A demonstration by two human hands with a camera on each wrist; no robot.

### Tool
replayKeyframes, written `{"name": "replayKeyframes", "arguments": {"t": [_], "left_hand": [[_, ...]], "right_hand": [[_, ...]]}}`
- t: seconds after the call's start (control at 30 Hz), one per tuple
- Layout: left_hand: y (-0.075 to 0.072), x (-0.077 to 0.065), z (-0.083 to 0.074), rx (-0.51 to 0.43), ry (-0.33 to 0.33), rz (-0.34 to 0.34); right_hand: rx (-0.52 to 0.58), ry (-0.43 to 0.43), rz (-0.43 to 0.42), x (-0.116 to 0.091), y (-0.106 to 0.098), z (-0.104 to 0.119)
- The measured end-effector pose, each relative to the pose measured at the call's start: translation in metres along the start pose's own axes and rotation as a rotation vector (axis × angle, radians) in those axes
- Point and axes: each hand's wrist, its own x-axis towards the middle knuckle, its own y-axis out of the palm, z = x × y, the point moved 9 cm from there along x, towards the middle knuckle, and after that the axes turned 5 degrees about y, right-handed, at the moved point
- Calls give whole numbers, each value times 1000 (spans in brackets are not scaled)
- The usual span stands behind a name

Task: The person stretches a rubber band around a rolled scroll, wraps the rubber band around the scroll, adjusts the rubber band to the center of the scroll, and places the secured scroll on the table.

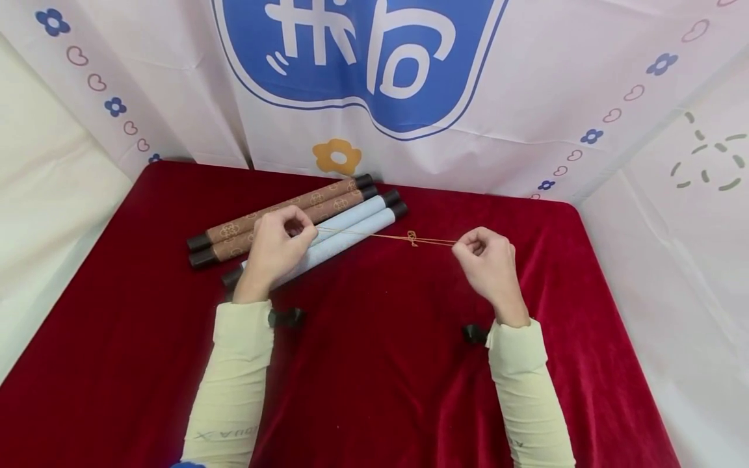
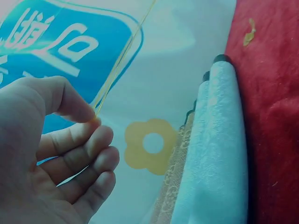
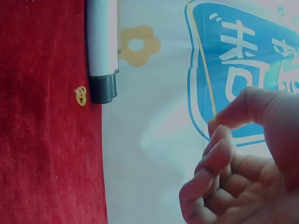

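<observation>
A thin yellow rubber band (image 1: 383, 236) is stretched nearly straight between the two hands. My left hand (image 1: 276, 244) pinches one end between thumb and index finger, above the scrolls. The other end is pinched by the thumb and index fingertip of my right hand (image 1: 490, 261), over the red cloth. In the left wrist view two close strands of the band (image 2: 114, 77) run up from the fingertips. Two light blue scrolls (image 1: 354, 235) and two brown patterned scrolls (image 1: 328, 198), all with black end knobs, lie side by side, partly behind the left hand.
A small cluster of yellow rubber bands (image 3: 81, 95) lies on the red tablecloth (image 1: 380, 364), near the scrolls' right ends. Behind the table hangs a white printed curtain (image 1: 526, 117) with a blue emblem and an orange flower.
</observation>
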Motion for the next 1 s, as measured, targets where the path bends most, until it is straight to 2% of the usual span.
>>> {"name": "replayKeyframes", "arguments": {"t": [0.07, 0.2, 0.33, 0.53, 0.77, 1.0], "left_hand": [[5, 0, -4, -18, 18, 44], [26, -1, -20, -30, 71, 149], [37, -5, -24, -21, 55, 204], [49, -8, -27, -57, 40, 268], [67, -13, -43, -115, 100, 343], [80, -19, -59, -126, 142, 416]], "right_hand": [[14, -7, 62, -1, 7, 2], [29, -27, 172, -7, 24, 12], [22, -32, 194, -11, 31, 16], [32, -68, 245, -16, 38, 24], [60, -161, 300, -23, 55, 39], [92, -233, 353, -30, 71, 47]]}}
